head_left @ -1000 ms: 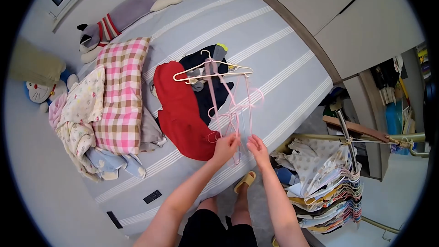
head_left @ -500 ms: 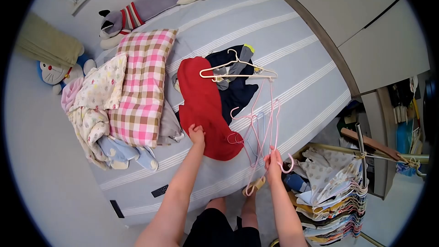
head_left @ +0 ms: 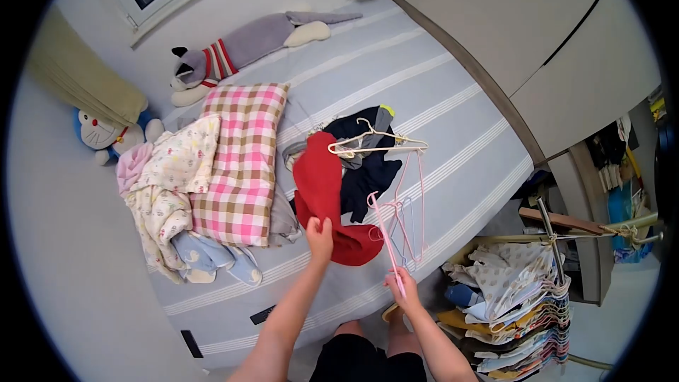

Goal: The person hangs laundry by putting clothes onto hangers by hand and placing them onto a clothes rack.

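Striped sheet (head_left: pixel 453 117), red fabric (head_left: pixel 318 177), slim hanger (head_left: pixel 384 234)

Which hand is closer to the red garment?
Left. The left hand grips the edge of the red garment; the right hand is apart from it, to its right, holding a pink hanger.

A bed (head_left: pixel 463 117) is covered by a pale grey-blue fabric sheet with white stripes. Near one edge, a long grey plush dog with a red-striped body (head_left: pixel 254 41) is laid lengthwise. A pink, brown and white checked pillow (head_left: pixel 244 163) is set beside a rumpled cream cloth printed with small figures (head_left: pixel 187 155), by which it is partly covered. Mid-bed, a crumpled navy fabric garment (head_left: pixel 375 177) is partly overlapped by a red fabric garment (head_left: pixel 318 170). Toward the near side, a black oblong remote control (head_left: pixel 262 314) is placed.
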Demonstrator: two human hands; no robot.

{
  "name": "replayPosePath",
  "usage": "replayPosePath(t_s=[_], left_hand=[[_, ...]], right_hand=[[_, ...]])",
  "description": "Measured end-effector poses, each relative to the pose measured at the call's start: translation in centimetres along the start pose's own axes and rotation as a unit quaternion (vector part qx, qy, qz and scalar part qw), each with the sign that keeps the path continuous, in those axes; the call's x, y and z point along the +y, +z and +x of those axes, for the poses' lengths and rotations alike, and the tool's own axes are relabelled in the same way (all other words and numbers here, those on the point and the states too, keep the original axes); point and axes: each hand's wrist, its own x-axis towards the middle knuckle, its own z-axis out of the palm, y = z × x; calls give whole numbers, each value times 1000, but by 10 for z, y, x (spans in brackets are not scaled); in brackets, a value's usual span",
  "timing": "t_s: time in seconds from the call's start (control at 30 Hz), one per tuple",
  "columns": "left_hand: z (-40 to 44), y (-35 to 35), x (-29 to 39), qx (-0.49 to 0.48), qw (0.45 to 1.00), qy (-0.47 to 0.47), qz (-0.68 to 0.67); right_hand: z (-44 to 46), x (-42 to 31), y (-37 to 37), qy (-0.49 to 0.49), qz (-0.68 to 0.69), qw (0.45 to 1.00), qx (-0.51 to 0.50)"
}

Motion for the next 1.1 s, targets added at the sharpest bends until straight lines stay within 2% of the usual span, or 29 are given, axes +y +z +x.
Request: replayPosePath(t_s=[0.03,0.13,0.17,0.27,0.3,0.4,0.43,0.53,0.67,0.7,0.73,0.77,0.8,0.83,0.93,0.97,1.07,1.1], left_hand=[[-13,-5,18,-10,999,30,-26],[-55,-20,72,-38,992,-54,-108],[-69,-25,89,-52,987,-66,-139],[-98,-41,148,-101,963,-135,-213],[-102,-47,162,-102,968,-105,-204],[-105,-67,193,-150,947,-113,-259],[-106,-71,201,-157,943,-88,-279],[-105,-94,237,-188,932,-98,-295],[-96,-127,257,-260,933,-101,-227],[-89,-140,233,-284,956,-24,-71],[-95,-142,238,-316,948,31,21],[-102,-144,244,-345,928,84,113],[-109,-145,247,-370,896,135,204],[-111,-141,231,-393,882,169,199],[-110,-119,204,-311,934,93,149],[-104,-115,201,-298,944,38,139],[-87,-94,157,-225,967,-108,-52],[-89,-88,158,-199,974,-99,-44]], right_hand=[[-1,-19,7,14,-23,1000,-10],[-9,-79,26,-64,-176,982,-38],[-7,-73,35,-161,-164,973,-13],[-13,-109,52,-203,-135,970,19],[-16,-118,52,-246,-162,955,22],[-28,-125,46,-163,-162,970,-80],[-27,-116,46,-160,-162,972,-52],[-23,-103,27,-257,-139,956,-29],[-26,-134,-2,-141,-75,986,38],[-31,-156,-10,-193,-27,979,62],[-34,-175,-17,-243,21,966,85],[-32,-178,-26,-171,65,981,61],[-27,-174,-30,-156,56,984,62],[-30,-176,-33,-182,24,981,58],[-46,-174,-47,-228,-51,972,35],[-52,-171,-53,-239,-74,968,26],[-78,-167,-77,-155,-110,979,68],[-94,-178,-83,-112,-114,984,83]])
